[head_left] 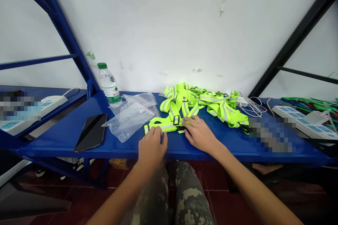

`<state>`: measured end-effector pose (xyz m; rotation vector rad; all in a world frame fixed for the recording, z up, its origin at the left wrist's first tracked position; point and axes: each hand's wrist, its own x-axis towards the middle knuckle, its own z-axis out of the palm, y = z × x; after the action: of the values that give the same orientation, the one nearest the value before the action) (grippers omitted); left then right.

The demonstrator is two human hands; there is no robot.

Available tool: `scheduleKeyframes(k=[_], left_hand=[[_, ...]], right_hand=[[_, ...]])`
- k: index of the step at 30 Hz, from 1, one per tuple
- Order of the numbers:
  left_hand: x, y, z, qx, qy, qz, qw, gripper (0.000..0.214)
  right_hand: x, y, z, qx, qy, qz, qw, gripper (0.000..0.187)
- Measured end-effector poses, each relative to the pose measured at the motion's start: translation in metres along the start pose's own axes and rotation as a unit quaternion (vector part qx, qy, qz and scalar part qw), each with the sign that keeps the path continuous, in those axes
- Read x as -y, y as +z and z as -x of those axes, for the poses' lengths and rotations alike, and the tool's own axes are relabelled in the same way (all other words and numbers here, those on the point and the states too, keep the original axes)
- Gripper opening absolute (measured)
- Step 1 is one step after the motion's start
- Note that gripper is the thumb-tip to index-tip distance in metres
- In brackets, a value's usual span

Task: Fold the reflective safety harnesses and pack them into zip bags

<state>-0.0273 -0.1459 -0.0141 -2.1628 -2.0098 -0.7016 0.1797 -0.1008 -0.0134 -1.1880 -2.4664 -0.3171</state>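
A neon yellow reflective strap (pixel 169 127) with a grey stripe and a black buckle (pixel 176 120) lies across the front of the blue table. At its left end, my left hand (pixel 153 145) has its curled fingers closed on the lower edge. My right hand (pixel 200 134) bends its fingers over the strap just right of the buckle, hiding that part. Behind my hands, a tangled heap of the same reflective straps (pixel 221 107) reaches back to the wall and joins the strap in front.
Clear plastic bags (pixel 132 114) lie left of the straps. Farther left are a black phone (pixel 91 132) and a water bottle (pixel 108 85) with a green cap. A white cable (pixel 255 106) sits at the right, near a power strip (pixel 306 121). Slanted metal frames flank the blue table (pixel 224 146).
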Motion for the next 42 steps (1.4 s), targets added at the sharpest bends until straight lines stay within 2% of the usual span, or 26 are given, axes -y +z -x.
scheduleKeyframes(k=[3, 6, 9, 13, 16, 18, 20, 22, 25, 27, 29, 31, 34, 38, 40, 42], left_hand=[[0.007, -0.005, 0.007, 0.043, 0.015, -0.054, 0.997, 0.031], [0.004, -0.004, 0.007, 0.020, 0.029, -0.074, 0.997, 0.028], [-0.003, 0.001, 0.004, 0.013, 0.027, -0.049, 0.998, 0.034], [-0.013, 0.009, -0.005, 0.028, 0.011, 0.044, 0.999, 0.047], [-0.020, 0.012, -0.019, 0.041, 0.002, 0.150, 0.988, 0.040], [-0.026, 0.015, -0.030, 0.028, 0.005, 0.223, 0.974, 0.035], [-0.034, 0.019, -0.039, 0.000, 0.029, 0.275, 0.961, 0.035], [-0.041, 0.024, -0.046, -0.017, 0.079, 0.293, 0.953, 0.036], [-0.047, 0.032, -0.053, 0.016, 0.163, 0.274, 0.948, 0.037], [-0.048, 0.037, -0.056, 0.041, 0.185, 0.260, 0.947, 0.040], [-0.046, 0.041, -0.057, 0.017, 0.181, 0.246, 0.952, 0.042], [-0.044, 0.044, -0.058, -0.043, 0.166, 0.221, 0.960, 0.044], [-0.043, 0.048, -0.057, -0.099, 0.111, 0.171, 0.974, 0.052], [-0.043, 0.053, -0.056, -0.062, 0.026, 0.157, 0.985, 0.066], [-0.043, 0.054, -0.056, -0.043, 0.035, 0.144, 0.988, 0.060], [-0.043, 0.054, -0.055, -0.046, 0.078, 0.117, 0.989, 0.048]], right_hand=[[0.003, 0.004, 0.003, -0.009, 0.005, -0.015, 1.000, 0.032], [0.003, 0.009, 0.007, -0.024, 0.017, -0.029, 0.999, 0.037], [0.002, 0.012, 0.012, -0.038, 0.020, -0.033, 0.999, 0.040], [0.003, 0.012, 0.014, -0.028, 0.023, -0.036, 0.999, 0.035], [0.003, 0.013, 0.013, -0.019, 0.031, -0.039, 0.999, 0.034], [0.004, 0.014, 0.013, -0.021, 0.044, -0.041, 0.998, 0.034], [0.004, 0.015, 0.013, -0.027, 0.053, -0.048, 0.997, 0.034], [0.004, 0.016, 0.013, -0.026, 0.056, -0.061, 0.996, 0.032], [0.003, 0.015, 0.013, -0.016, 0.046, -0.073, 0.996, 0.029], [0.001, 0.013, 0.015, -0.017, 0.032, -0.088, 0.995, 0.030], [-0.002, 0.012, 0.018, -0.026, 0.020, -0.120, 0.992, 0.034], [-0.007, 0.011, 0.021, -0.037, 0.012, -0.160, 0.986, 0.037], [-0.013, 0.011, 0.024, -0.051, 0.007, -0.190, 0.980, 0.036], [-0.015, 0.011, 0.024, -0.058, 0.009, -0.190, 0.980, 0.035], [-0.015, 0.011, 0.024, -0.059, 0.013, -0.188, 0.980, 0.034], [-0.015, 0.011, 0.024, -0.060, 0.017, -0.187, 0.980, 0.032]])
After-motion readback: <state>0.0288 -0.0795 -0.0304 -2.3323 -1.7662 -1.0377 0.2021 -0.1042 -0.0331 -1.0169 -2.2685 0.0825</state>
